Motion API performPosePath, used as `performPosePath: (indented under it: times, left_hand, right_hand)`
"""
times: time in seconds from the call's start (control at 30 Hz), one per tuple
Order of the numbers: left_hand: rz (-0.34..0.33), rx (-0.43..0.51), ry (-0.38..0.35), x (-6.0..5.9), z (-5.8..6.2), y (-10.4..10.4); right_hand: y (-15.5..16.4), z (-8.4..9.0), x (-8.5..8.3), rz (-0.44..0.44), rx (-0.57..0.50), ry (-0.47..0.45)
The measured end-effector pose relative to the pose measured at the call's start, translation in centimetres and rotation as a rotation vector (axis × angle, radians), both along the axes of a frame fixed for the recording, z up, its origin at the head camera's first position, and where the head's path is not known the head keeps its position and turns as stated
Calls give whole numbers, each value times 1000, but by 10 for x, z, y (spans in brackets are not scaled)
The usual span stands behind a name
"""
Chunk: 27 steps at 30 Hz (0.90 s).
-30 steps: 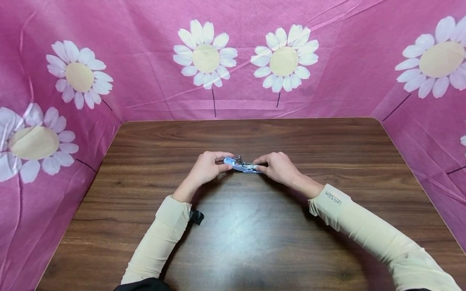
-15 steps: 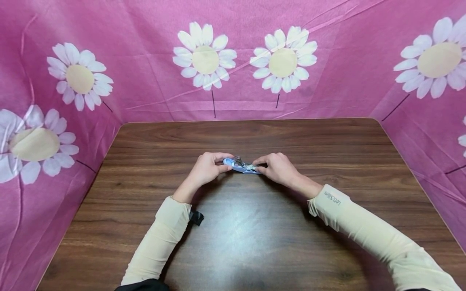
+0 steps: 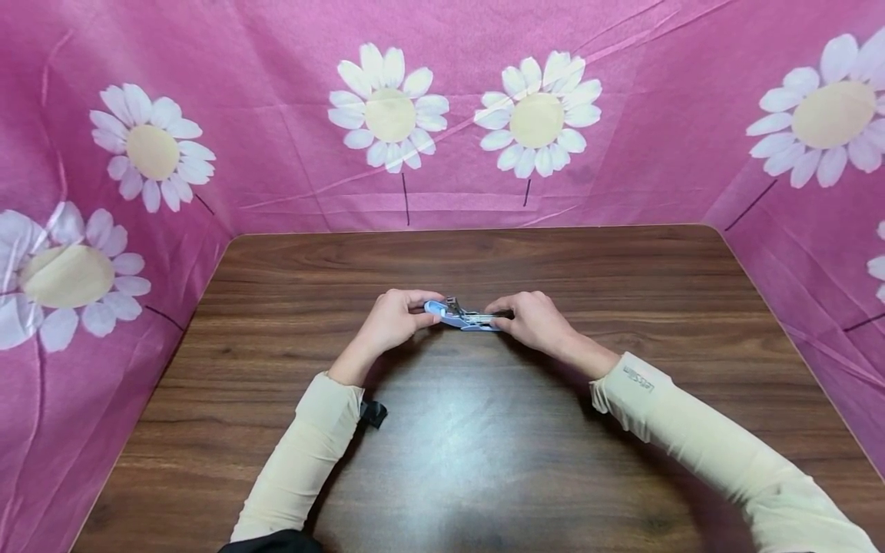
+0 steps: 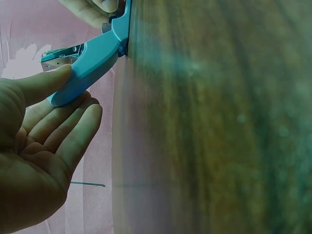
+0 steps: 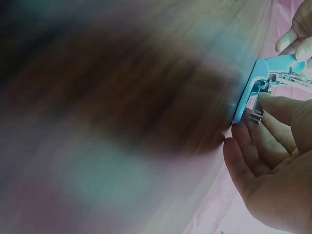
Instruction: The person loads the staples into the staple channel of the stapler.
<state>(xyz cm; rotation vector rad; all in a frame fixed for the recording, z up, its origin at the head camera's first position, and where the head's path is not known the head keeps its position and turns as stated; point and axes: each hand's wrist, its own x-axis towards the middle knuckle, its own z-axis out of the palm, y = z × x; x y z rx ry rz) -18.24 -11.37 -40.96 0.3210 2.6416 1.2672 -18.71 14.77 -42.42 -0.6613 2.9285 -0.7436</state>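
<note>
A small blue stapler point(image 3: 459, 315) lies hinged apart on the brown wooden table point(image 3: 470, 453), near its middle. My left hand point(image 3: 418, 311) pinches the blue plastic arm point(image 4: 92, 63), thumb on top and fingers below it. My right hand point(image 3: 501, 316) pinches the other end, at the metal staple track point(image 5: 256, 114). In the right wrist view the blue base point(image 5: 248, 92) touches the table surface. Whether staples sit in the track is too small to tell.
Pink cloth with white daisies point(image 3: 390, 107) walls the table at the back and both sides. A small black strap point(image 3: 373, 412) hangs at my left sleeve. Bare tabletop lies in front of and behind the hands.
My right hand has slid slightly to the right along the stapler, so a little more of the metal track shows. The left hand and stapler stay put.
</note>
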Motion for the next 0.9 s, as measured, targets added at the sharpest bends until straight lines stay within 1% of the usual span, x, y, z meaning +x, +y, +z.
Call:
performPosePath:
  times: [0.4,0.57,0.9]
  left_hand:
    - [2,-13,2,0,-1,1]
    - [6,-19,11,0,0,1]
    - [-8,-13,-2,1,1,0]
  right_hand:
    - [13,1,3,4,-2,21]
    - [15,2,3,3,-1,18]
    - [16,1,3,-4,-15,18]
